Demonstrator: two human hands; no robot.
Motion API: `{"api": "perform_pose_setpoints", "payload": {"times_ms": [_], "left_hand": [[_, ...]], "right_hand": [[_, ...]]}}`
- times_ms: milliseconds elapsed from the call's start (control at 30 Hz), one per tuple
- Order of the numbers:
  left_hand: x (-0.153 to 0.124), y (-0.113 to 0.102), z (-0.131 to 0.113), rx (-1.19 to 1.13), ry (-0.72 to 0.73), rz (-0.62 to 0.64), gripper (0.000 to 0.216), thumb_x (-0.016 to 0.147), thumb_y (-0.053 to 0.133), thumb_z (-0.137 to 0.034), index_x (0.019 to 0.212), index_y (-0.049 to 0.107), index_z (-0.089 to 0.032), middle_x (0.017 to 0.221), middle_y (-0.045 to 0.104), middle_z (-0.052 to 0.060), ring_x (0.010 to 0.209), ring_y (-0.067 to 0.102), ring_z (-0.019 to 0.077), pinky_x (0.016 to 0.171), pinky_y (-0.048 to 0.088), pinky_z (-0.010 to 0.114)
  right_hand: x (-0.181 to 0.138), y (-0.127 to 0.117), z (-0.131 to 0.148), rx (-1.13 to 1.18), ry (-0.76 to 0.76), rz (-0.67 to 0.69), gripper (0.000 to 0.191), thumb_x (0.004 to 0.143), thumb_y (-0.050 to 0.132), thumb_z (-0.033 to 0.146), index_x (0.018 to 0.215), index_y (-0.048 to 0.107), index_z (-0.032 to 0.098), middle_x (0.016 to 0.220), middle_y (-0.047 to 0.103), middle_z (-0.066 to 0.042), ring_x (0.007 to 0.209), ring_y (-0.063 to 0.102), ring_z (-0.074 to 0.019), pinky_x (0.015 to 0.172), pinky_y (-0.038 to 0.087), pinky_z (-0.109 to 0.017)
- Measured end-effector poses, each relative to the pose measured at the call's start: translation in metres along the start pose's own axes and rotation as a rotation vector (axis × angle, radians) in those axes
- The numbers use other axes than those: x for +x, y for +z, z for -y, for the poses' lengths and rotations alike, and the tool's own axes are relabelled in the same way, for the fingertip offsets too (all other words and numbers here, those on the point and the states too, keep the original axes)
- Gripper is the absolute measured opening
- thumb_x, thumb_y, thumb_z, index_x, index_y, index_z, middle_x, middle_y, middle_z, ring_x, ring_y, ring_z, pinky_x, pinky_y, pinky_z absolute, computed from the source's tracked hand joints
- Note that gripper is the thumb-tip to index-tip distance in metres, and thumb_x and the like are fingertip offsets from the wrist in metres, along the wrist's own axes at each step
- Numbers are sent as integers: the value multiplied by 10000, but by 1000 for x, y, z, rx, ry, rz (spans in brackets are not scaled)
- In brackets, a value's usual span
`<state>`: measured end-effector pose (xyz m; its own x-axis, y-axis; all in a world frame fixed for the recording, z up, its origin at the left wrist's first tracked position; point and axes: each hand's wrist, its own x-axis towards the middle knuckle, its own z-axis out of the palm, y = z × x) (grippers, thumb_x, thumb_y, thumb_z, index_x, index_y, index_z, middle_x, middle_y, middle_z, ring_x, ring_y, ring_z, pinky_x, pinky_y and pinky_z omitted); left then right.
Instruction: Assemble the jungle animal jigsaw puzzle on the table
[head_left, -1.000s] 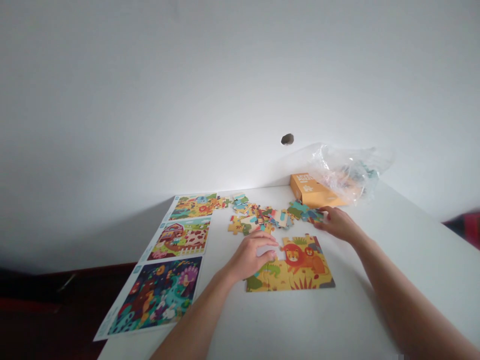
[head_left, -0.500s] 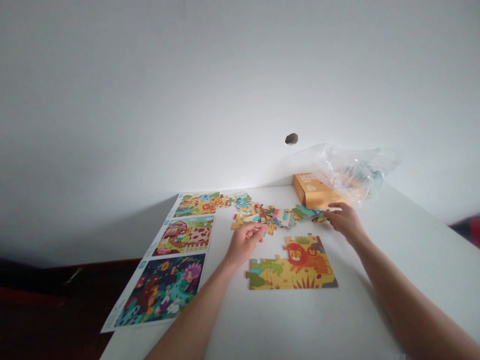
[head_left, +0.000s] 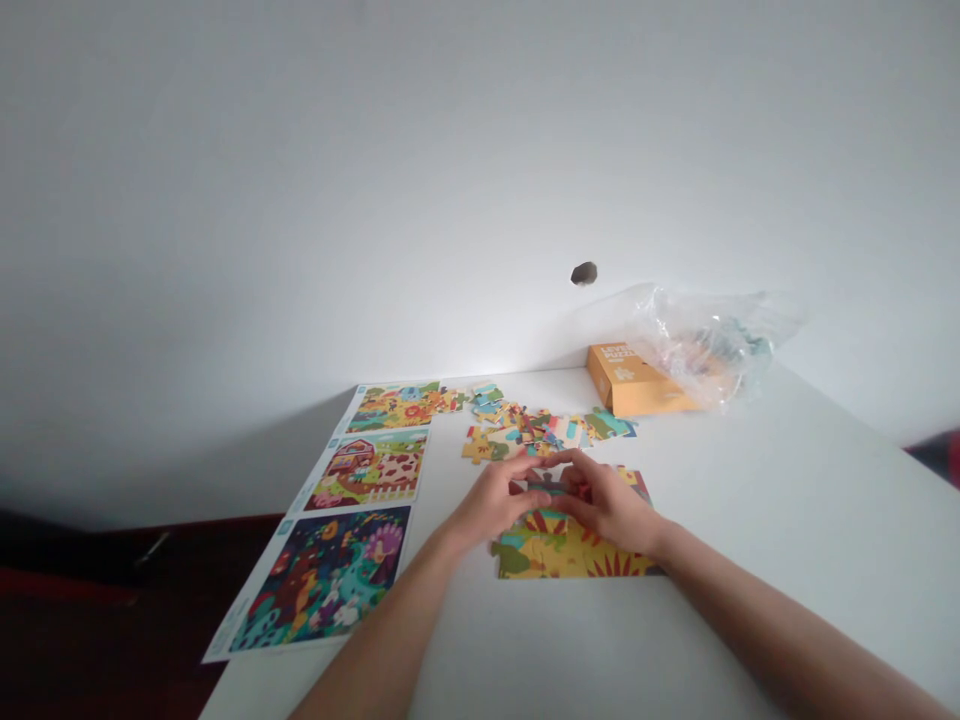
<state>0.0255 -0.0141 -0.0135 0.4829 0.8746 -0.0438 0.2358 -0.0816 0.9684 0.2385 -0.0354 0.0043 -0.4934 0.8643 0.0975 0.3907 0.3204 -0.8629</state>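
Observation:
My left hand [head_left: 495, 500] and my right hand [head_left: 604, 500] meet above the partly joined puzzle [head_left: 562, 560]. Between their fingertips is a puzzle piece [head_left: 546, 523], yellow with red leaf shapes; both hands pinch it, and fingers cover its middle. The joined part lies flat on the table, with a green animal shape at its left and red spiky leaves low down. My hands hide most of its upper half. Just beyond my fingers lies a heap of loose puzzle pieces [head_left: 517, 437].
Left of my hands lies a printed sheet [head_left: 309, 510] with three colourful pictures. An orange puzzle box [head_left: 645, 393] stands at the back right, partly under a clear plastic bag [head_left: 720, 350]. Behind the white table [head_left: 757, 530] rises a wall with a small hole [head_left: 583, 273].
My right hand has moved left and nearer, from the loose pieces by the box to my left hand. A puzzle piece is now between both hands, over the joined puzzle.

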Motion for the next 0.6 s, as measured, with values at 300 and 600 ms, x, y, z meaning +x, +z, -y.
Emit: {"api": "perform_pose_setpoints", "payload": {"times_ms": [300,600], "left_hand": [[-8,-27,-15,132,8,-42,237,807,631,-288,980,699,-141,828,673,37,676,576,127,593,429,209],[-22,-37,-17,451,-29,148,179,739,710,-324,796,654,-163,583,523,-49,526,439,86,509,309,197]], "right_hand": [[3,-20,-6,-490,-30,169,458,721,781,438,1125,641,272,1136,557,-66,1030,571,-253,864,471,-345],[-1,-40,-9,-507,18,150,449,728,756,454,1125,655,271,1083,583,-60,944,597,-231,790,471,-310]]}}
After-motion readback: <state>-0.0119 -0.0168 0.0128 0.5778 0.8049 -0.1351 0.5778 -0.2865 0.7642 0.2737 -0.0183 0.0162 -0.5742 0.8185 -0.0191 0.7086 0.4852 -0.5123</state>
